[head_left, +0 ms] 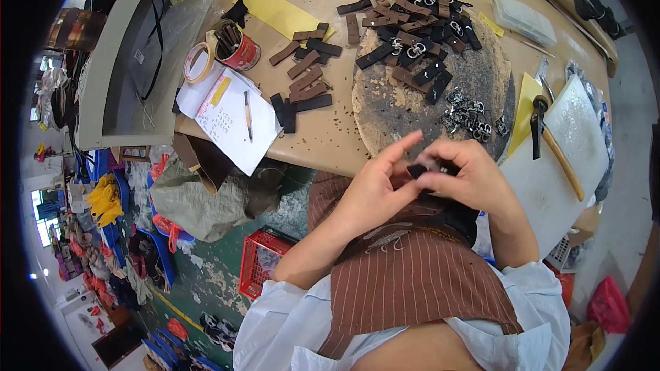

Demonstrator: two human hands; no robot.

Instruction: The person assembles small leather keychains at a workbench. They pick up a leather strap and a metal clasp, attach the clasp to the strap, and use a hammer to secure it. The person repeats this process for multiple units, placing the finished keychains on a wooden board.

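My left hand [377, 185] and my right hand [473, 177] meet in front of my apron, at the near edge of the table. Between them is a small black strap piece [416, 170], pinched by thumbs and fingers; a bit of metal seems to show at the right fingers, partly hidden. The left index finger points up and away. Just beyond the hands, a pile of metal swivel clasps [467, 115] lies on a worn round board [385, 113]. Farther back on that board sits a heap of brown and black strap pieces [416, 27], some with clasps attached.
Loose strap pieces [306, 72] lie left of the board. An open notebook [227, 130] with a pen, a roll of tape [197, 63] and a red tin [245, 55] stand at the left. A hammer [560, 158] rests on a white slab [584, 124] at the right.
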